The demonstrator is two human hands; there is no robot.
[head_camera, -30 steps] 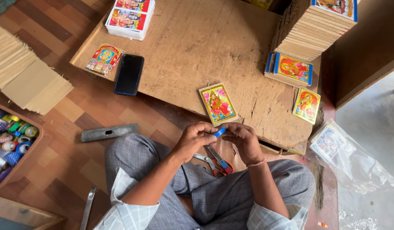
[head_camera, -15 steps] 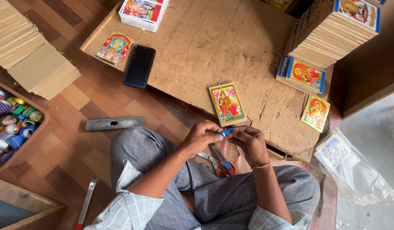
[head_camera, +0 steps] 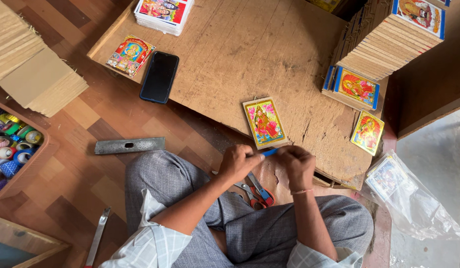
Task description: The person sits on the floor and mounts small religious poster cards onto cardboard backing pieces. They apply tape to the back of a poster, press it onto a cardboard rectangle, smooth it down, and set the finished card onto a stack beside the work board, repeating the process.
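Note:
I sit cross-legged at a low wooden board (head_camera: 269, 54). My left hand (head_camera: 238, 163) and my right hand (head_camera: 295, 165) are close together above my lap, both closed around a small blue strip (head_camera: 268, 153) stretched between them. Right beyond my hands a colourful framed picture (head_camera: 264, 122) lies flat near the board's front edge. Scissors with red handles (head_camera: 257, 191) rest on the floor between my knees.
A black phone (head_camera: 159, 76) and more pictures (head_camera: 130, 54) lie on the board's left. Stacks of framed pictures (head_camera: 389, 39) stand at the right. A metal bar (head_camera: 129, 145), cardboard sheets (head_camera: 26, 64), a tray of tape rolls (head_camera: 11, 144) and a plastic bag (head_camera: 409, 198) surround me.
My hands stay together on the blue strip with only small finger shifts. The view has drifted, so everything sits a little lower and further right in the picture.

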